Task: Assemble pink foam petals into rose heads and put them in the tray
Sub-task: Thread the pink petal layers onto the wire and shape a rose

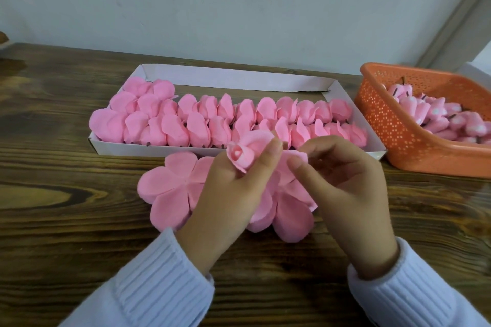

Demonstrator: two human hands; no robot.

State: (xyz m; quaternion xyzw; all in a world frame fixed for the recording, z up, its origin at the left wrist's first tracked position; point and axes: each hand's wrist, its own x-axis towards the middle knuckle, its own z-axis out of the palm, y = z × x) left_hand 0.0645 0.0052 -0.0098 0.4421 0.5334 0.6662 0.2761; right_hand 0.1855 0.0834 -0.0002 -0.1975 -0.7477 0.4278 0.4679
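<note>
My left hand (233, 191) grips a small pink rose bud (240, 155) with a petal sheet wrapped partly round it, held above the table. My right hand (342, 183) pinches the edge of that pink petal (297, 157) between thumb and forefinger. Flat flower-shaped pink petal sheets (170, 188) lie spread on the wooden table under both hands. Behind them a white cardboard tray (233, 77) holds several finished pink rose heads (202, 122) in rows along its front half.
An orange perforated plastic basket (393, 125) at the right holds several pink buds on dark stems. A pale wall runs behind the table. Dark wood table surface (66, 156) extends to the left and toward me.
</note>
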